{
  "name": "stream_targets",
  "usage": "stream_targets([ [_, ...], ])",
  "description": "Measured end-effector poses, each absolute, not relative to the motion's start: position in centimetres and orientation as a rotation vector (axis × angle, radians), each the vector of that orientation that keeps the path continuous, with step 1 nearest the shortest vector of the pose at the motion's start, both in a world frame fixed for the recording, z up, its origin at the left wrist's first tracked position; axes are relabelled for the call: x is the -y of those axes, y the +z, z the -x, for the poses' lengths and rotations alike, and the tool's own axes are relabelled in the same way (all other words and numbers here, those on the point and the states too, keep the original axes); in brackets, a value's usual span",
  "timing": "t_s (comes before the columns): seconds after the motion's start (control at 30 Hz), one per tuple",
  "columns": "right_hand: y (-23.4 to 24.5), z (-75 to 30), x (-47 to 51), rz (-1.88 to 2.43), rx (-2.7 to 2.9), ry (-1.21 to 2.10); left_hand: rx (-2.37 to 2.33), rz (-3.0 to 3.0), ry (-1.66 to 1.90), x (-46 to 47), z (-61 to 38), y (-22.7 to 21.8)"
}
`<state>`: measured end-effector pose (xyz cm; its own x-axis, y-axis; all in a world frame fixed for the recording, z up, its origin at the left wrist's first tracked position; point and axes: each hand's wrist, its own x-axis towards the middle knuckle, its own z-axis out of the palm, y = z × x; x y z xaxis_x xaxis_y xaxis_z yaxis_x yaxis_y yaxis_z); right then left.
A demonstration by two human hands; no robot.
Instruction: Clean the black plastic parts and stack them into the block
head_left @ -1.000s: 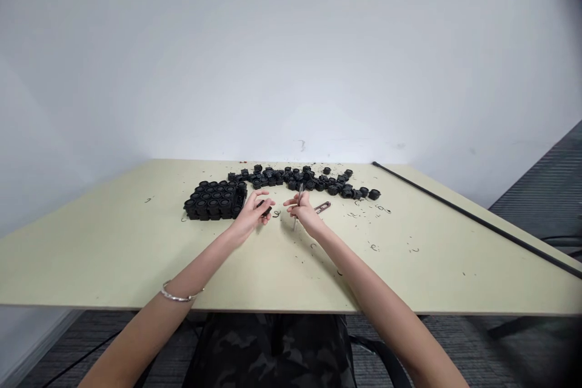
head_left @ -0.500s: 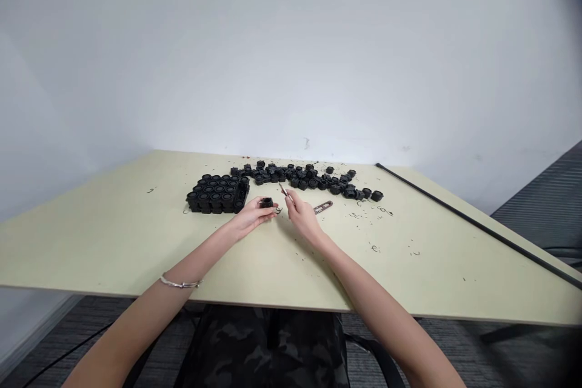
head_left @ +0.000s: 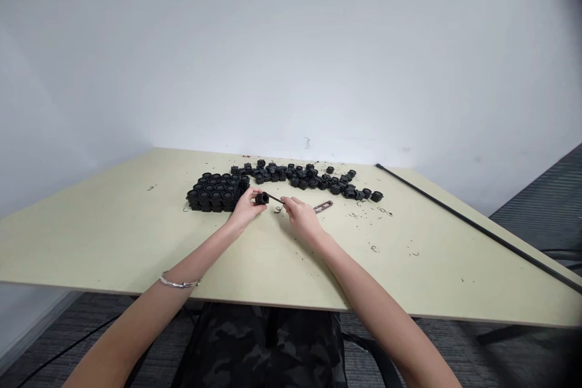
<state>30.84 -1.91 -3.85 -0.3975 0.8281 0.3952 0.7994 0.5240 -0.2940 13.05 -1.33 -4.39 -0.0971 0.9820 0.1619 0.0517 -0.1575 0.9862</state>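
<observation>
My left hand (head_left: 245, 208) is closed around a small black plastic part (head_left: 262, 199), its open round end turned toward the right. In my right hand (head_left: 300, 216) a slim pen-like metal tool (head_left: 274, 198) is pinched, pointing left. The tool's tip meets the rim of the part or lies just beside it; I cannot tell which. Under the gap between the hands lies a curled black shaving (head_left: 277, 210). A brownish slotted metal tool (head_left: 324, 207) rests on the table beside my right hand, partly hidden by it.
A block of stacked black parts (head_left: 211, 194) stands left of my hands. Loose black parts (head_left: 313, 182) spread in a heap along the back. Black scraps (head_left: 375, 248) dot the right of the table (head_left: 113, 236). A long black rod (head_left: 454, 212) lies along the right edge.
The black part has been tilted so its opening faces right, and my left hand moved slightly left. The slim tool has swung down and left to the part. The curled shaving now lies apart from my left fingers.
</observation>
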Motion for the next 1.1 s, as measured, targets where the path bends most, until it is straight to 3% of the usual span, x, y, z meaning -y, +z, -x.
stream_targets([
  [0.4, -3.71, -31.25, 1.83, 1.376, 2.300, 0.007, -1.113, -1.025, 1.405, 1.10, -12.81, -4.13],
  [1.1, -3.54, -31.17, 1.85, 1.401, 2.280, 0.013, -0.929, -1.022, 1.497, 1.00, -12.71, -4.19],
])
